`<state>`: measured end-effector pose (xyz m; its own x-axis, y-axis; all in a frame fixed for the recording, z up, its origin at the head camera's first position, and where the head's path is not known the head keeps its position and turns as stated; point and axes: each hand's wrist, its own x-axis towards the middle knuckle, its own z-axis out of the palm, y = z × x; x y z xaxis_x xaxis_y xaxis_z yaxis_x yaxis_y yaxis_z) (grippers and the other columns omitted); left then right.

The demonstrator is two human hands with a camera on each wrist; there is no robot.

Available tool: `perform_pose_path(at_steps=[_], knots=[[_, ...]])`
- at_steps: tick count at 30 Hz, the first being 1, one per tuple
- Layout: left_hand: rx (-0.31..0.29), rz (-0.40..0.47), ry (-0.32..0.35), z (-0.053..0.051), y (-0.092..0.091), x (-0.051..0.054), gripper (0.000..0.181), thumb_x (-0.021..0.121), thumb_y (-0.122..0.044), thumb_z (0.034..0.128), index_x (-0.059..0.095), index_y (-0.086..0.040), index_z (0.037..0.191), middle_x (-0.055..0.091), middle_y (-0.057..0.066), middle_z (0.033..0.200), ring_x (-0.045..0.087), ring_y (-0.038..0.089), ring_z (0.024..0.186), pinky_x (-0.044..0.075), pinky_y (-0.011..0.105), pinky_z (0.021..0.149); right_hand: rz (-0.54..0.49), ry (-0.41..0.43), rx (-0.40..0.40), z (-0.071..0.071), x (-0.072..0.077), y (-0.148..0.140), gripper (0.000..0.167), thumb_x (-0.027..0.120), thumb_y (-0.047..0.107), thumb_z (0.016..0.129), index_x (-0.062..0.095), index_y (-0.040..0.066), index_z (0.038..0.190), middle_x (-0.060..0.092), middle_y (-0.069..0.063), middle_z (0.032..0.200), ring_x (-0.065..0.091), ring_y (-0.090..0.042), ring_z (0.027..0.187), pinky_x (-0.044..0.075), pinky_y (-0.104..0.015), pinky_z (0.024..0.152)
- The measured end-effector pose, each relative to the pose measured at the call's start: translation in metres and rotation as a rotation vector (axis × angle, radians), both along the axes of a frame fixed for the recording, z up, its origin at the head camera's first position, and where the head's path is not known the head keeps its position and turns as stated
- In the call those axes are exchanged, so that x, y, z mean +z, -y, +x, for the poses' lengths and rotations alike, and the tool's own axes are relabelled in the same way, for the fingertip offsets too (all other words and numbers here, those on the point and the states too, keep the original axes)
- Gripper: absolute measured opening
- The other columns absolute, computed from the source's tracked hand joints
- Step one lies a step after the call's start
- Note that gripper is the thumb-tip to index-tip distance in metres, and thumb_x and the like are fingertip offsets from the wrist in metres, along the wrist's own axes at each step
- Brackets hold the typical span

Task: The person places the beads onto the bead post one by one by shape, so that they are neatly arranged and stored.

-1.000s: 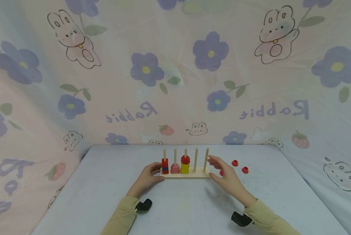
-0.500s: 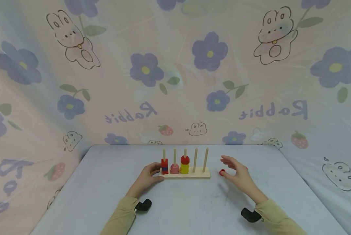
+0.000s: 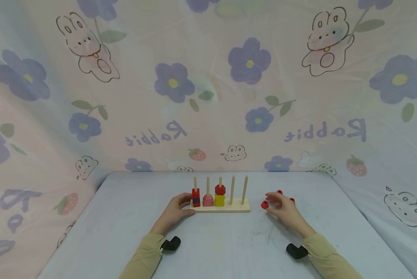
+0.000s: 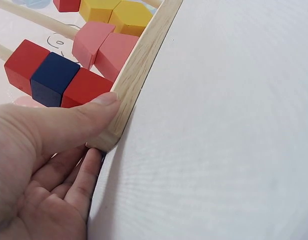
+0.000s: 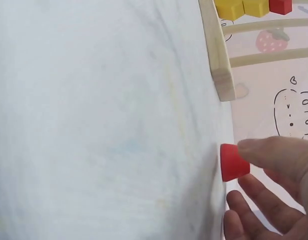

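My left hand holds the left end of a wooden peg stand; in the left wrist view the thumb lies along the base's front edge, fingers behind its end. The leftmost peg carries red and blue blocks, the second pink blocks, the third yellow blocks under a red one. Two pegs on the right are bare. My right hand is beside a small red tapered block on the table; thumb and fingers are spread around it, and no firm pinch is visible.
Two more red tapered blocks, one behind and one to the right, are partly hidden by my right hand. The white table ends at a patterned curtain. Black wrist cameras sit at both cuffs.
My right hand has moved from the stand's right end rightward and then down to the nearest red block. The left hand and the stand have stayed in place.
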<state>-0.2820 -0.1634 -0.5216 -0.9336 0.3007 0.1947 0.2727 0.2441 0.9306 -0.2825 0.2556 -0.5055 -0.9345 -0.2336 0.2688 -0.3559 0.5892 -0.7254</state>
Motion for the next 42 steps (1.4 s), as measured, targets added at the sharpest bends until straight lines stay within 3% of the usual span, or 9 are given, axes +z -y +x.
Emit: perform_pose_path(at_steps=[9, 17, 25, 31, 36, 42], knots=[[0.005, -0.010, 0.027, 0.000, -0.001, 0.000, 0.057, 0.075, 0.001, 0.0794, 0.050, 0.002, 0.131, 0.052, 0.019, 0.132, 0.053, 0.032, 0.119, 0.045, 0.036, 0.100, 0.054, 0.030, 0.001, -0.006, -0.003, 0.000, 0.045, 0.076, 0.004, 0.080, 0.059, 0.003, 0.122, 0.064, -0.010, 0.114, 0.058, -0.027, 0.105, 0.051, -0.044, 0.088], [0.010, -0.009, 0.028, 0.000, -0.001, 0.006, 0.057, 0.076, -0.001, 0.0795, 0.051, 0.001, 0.131, 0.052, 0.019, 0.133, 0.052, 0.033, 0.119, 0.045, 0.037, 0.100, 0.084, 0.033, -0.005, -0.010, 0.000, 0.003, 0.039, 0.074, 0.003, 0.081, 0.062, 0.004, 0.118, 0.065, -0.007, 0.109, 0.058, -0.026, 0.102, 0.051, -0.040, 0.085], [-0.005, 0.010, 0.019, 0.000, 0.000, 0.002, 0.058, 0.076, 0.000, 0.0789, 0.050, 0.003, 0.131, 0.051, 0.021, 0.132, 0.051, 0.036, 0.120, 0.045, 0.038, 0.099, 0.089, 0.022, -0.003, -0.011, 0.000, 0.004, 0.028, 0.076, 0.006, 0.081, 0.066, 0.006, 0.108, 0.066, -0.004, 0.102, 0.060, -0.025, 0.098, 0.052, -0.040, 0.081], [-0.011, 0.016, 0.016, -0.001, 0.000, 0.000, 0.058, 0.074, 0.003, 0.0792, 0.049, 0.004, 0.131, 0.050, 0.023, 0.132, 0.050, 0.037, 0.121, 0.045, 0.039, 0.099, 0.062, 0.022, 0.013, -0.011, 0.003, 0.002, 0.027, 0.076, 0.008, 0.081, 0.065, 0.004, 0.106, 0.066, -0.004, 0.099, 0.061, -0.022, 0.092, 0.053, -0.032, 0.075], [0.008, -0.013, -0.009, -0.001, -0.001, -0.001, 0.057, 0.073, 0.006, 0.0791, 0.048, 0.007, 0.130, 0.050, 0.025, 0.131, 0.051, 0.039, 0.118, 0.045, 0.044, 0.099, -0.008, 0.005, 0.028, -0.012, 0.011, 0.001, 0.029, 0.076, 0.004, 0.080, 0.063, 0.000, 0.106, 0.066, -0.007, 0.097, 0.064, -0.020, 0.087, 0.055, -0.025, 0.074], [0.004, 0.015, 0.015, 0.000, 0.000, 0.002, 0.057, 0.075, 0.003, 0.0783, 0.050, 0.004, 0.130, 0.052, 0.022, 0.131, 0.052, 0.035, 0.119, 0.045, 0.039, 0.100, -0.075, -0.046, 0.046, -0.011, 0.039, 0.002, 0.030, 0.074, 0.001, 0.082, 0.060, -0.002, 0.109, 0.065, -0.012, 0.099, 0.065, -0.023, 0.085, 0.056, -0.023, 0.074]])
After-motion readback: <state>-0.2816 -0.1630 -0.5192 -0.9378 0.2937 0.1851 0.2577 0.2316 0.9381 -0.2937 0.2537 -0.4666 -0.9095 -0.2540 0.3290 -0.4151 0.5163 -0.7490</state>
